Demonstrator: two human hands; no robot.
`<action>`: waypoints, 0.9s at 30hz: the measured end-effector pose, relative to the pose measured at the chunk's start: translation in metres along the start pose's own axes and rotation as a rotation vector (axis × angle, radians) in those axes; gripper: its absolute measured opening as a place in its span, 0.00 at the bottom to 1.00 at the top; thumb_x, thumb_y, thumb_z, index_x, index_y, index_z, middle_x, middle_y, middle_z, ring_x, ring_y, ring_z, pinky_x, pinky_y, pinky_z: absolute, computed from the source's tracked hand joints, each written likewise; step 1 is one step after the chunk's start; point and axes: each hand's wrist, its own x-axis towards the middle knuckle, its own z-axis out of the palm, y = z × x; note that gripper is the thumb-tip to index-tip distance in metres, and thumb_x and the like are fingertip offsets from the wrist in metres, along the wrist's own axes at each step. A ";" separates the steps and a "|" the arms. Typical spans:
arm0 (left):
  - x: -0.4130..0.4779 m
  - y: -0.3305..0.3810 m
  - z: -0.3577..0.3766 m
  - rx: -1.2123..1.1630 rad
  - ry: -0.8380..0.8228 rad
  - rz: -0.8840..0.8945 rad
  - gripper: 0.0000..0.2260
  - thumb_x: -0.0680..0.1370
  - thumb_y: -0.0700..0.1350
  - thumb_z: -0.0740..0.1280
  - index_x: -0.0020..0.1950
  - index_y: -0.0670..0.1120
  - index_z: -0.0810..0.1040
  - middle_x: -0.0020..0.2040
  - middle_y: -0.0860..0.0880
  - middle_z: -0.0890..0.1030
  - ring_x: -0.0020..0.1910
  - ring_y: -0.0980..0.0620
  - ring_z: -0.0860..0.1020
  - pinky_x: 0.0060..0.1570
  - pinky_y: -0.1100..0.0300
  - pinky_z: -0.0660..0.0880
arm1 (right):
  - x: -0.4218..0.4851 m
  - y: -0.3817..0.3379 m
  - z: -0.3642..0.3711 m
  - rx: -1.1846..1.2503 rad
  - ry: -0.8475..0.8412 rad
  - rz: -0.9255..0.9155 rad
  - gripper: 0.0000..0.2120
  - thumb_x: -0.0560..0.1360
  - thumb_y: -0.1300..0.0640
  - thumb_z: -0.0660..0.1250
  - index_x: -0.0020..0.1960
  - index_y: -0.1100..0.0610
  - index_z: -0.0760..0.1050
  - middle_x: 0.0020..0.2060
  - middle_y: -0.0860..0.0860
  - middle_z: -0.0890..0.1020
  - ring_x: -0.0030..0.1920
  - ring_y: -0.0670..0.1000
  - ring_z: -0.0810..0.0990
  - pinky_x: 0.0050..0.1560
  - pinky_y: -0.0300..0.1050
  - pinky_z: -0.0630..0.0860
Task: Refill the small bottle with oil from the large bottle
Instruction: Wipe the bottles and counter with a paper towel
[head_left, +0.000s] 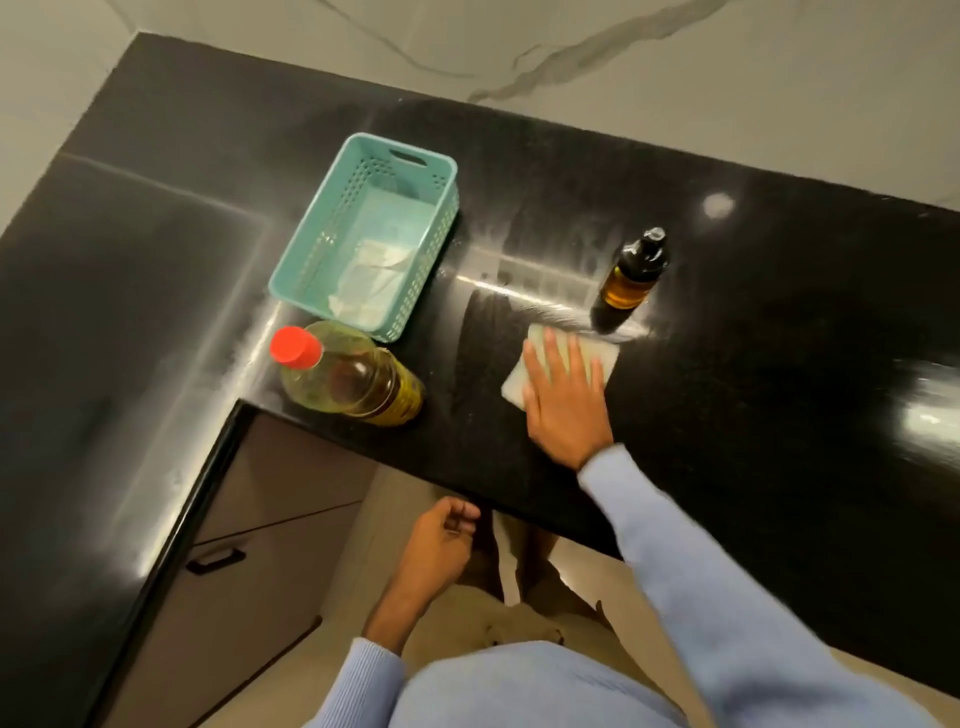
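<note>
Small bottle (635, 270) stands capped beyond the white cloth (558, 364) under the flat, spread right hand (566, 395), left hand (441, 540) loosely curled, empty; large bottle (348, 374) (likely heavy, oil-slick) wants a mid-body grip.

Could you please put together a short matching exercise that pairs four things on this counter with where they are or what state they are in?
Things:
1. large bottle
2. small bottle
3. basket
4. white cloth

Places or states:
A. pressed flat on the counter under the right hand
B. standing by the counter's inner corner, red cap on
C. holds only some crumpled white paper
D. standing just beyond the cloth, dark cap on

Pairs: 1-B, 2-D, 3-C, 4-A
</note>
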 end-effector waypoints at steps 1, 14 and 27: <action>-0.001 0.000 -0.001 -0.021 0.022 -0.003 0.15 0.78 0.32 0.62 0.54 0.51 0.78 0.52 0.48 0.80 0.50 0.49 0.79 0.47 0.52 0.80 | 0.037 -0.006 -0.009 -0.007 0.007 0.037 0.31 0.80 0.46 0.52 0.81 0.49 0.50 0.80 0.54 0.52 0.79 0.61 0.51 0.75 0.66 0.52; -0.020 -0.019 -0.008 -0.195 0.203 -0.051 0.12 0.79 0.32 0.63 0.56 0.46 0.78 0.50 0.46 0.80 0.45 0.53 0.79 0.36 0.65 0.77 | -0.056 -0.050 0.030 -0.017 -0.165 -0.515 0.29 0.81 0.44 0.48 0.81 0.46 0.48 0.81 0.50 0.49 0.80 0.58 0.45 0.77 0.64 0.45; -0.017 -0.009 -0.002 -0.112 0.152 0.008 0.12 0.78 0.31 0.62 0.55 0.45 0.78 0.47 0.46 0.80 0.42 0.51 0.79 0.35 0.65 0.76 | -0.024 -0.088 0.024 0.043 -0.036 -0.254 0.30 0.80 0.47 0.54 0.80 0.48 0.53 0.81 0.53 0.52 0.80 0.62 0.47 0.76 0.67 0.46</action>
